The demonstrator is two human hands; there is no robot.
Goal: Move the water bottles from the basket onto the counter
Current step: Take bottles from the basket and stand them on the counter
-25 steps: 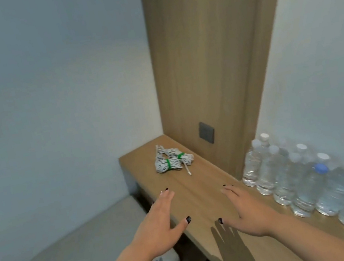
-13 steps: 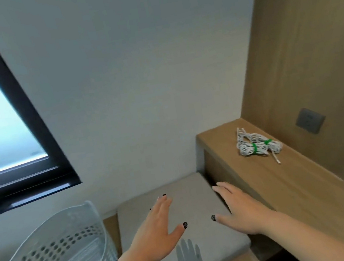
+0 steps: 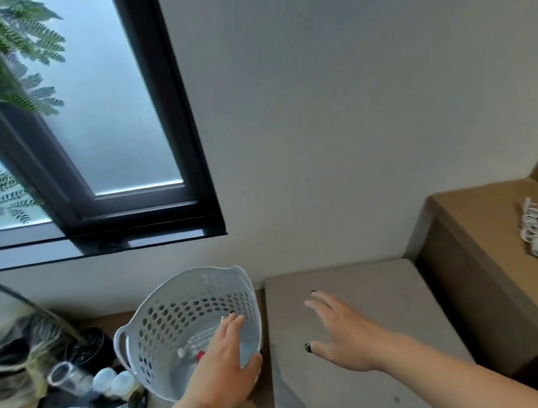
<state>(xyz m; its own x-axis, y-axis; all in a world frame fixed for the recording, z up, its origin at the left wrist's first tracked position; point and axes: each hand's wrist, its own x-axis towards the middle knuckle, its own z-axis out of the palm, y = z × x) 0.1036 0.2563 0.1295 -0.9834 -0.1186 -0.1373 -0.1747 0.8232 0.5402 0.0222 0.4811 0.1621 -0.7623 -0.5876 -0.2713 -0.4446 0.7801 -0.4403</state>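
left hand point(image 3: 225, 364), fingers spread and empty, should dip into the white perforated plastic basket point(image 3: 160, 329) and wrap the clear red-capped bottle point(image 3: 196, 349) mid-body.

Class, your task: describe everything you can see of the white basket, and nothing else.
The white basket looks like moulded plastic: round, with walls full of holes, a smooth rim and a loop handle on its near-left side. It sits tilted, mouth towards the camera, left of the grey cushion. At least one clear water bottle lies inside. The left hand reaches over its near rim, fingers straight; actual contact is unclear.
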